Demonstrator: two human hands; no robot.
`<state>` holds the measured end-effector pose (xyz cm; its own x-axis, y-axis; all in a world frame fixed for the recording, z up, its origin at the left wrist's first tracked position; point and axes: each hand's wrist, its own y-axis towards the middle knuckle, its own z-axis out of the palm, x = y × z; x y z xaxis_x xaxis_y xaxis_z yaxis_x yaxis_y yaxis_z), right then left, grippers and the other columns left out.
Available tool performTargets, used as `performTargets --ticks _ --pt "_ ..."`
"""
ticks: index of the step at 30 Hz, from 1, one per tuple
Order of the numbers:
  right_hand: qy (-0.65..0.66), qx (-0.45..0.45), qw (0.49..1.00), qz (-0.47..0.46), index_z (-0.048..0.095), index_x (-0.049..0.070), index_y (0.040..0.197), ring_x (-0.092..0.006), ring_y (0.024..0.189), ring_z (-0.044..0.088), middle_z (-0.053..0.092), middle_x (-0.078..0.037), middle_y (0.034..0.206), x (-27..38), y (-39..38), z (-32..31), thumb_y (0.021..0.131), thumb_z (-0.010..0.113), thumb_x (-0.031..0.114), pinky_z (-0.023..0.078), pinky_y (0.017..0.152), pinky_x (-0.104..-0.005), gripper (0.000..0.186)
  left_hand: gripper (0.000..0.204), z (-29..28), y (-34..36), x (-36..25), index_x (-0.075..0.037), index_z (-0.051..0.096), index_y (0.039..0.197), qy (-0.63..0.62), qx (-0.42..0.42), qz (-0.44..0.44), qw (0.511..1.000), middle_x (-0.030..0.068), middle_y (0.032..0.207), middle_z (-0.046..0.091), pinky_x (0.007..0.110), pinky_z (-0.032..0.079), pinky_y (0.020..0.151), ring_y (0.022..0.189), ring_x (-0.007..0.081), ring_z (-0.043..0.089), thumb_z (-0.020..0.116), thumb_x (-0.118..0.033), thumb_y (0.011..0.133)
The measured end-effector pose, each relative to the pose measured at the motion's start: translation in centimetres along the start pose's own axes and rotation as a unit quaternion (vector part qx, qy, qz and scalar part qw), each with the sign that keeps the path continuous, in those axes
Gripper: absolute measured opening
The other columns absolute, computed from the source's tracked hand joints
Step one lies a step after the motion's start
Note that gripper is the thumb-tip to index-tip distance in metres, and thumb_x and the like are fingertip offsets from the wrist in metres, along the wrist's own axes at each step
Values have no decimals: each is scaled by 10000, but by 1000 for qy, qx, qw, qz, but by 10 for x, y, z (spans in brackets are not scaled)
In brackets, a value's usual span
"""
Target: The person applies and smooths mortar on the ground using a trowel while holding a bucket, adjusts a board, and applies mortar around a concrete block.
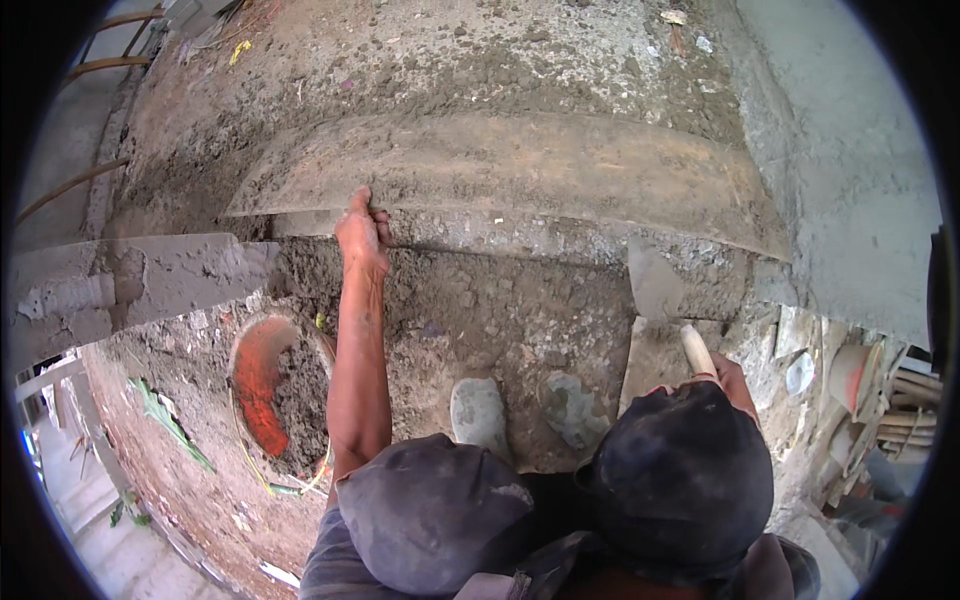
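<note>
My left hand (364, 232) is closed on the near edge of a long, dirt-covered wooden board (540, 165), its thumb lying on top and its fingers curled at the edge. The board spans the ground across the upper middle. On the right, my right hand (737, 382), partly hidden behind my knee, grips the pale wooden handle of a trowel (655, 285). The trowel's grey blade points away from me, close to the board's near edge at its right part.
A bucket with an orange inner wall (256, 385) holds dark mortar, left of my forearm. Grey plastered surfaces (850, 150) border the right; a mortar-smeared plank (150, 285) lies at left. My knees (680, 480) and shoes (480, 410) are below. Green leaves (172, 425) lie near the bucket.
</note>
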<state>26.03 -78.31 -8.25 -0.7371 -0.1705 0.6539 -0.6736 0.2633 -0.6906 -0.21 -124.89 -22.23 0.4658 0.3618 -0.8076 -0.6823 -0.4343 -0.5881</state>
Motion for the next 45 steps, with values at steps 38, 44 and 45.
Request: performTargets --ticks 38,44,45 --pt "110 72 973 -189 532 -11 1149 -135 476 499 546 -51 698 114 69 60 862 614 113 390 393 -261 324 484 -25 3 88 38 511 1288 -15 85 -173 981 182 1141 689 389 588 730 938 300 714 375 -375 1075" --pt "-277 185 942 -37 575 -35 1162 -177 580 587 603 -95 712 168 118 143 874 585 167 484 550 -342 352 350 -21 -88 100 -29 560 1256 214 369 -195 883 97 1087 712 331 566 657 808 214 725 527 -278 1012" --pt "-401 181 897 -45 597 -44 1149 -196 589 593 644 -123 779 188 124 160 865 591 159 493 588 -364 349 368 -31 -105 83 -29 563 1253 193 422 -181 867 94 1117 703 325 558 697 853 203 718 552 -302 1006"
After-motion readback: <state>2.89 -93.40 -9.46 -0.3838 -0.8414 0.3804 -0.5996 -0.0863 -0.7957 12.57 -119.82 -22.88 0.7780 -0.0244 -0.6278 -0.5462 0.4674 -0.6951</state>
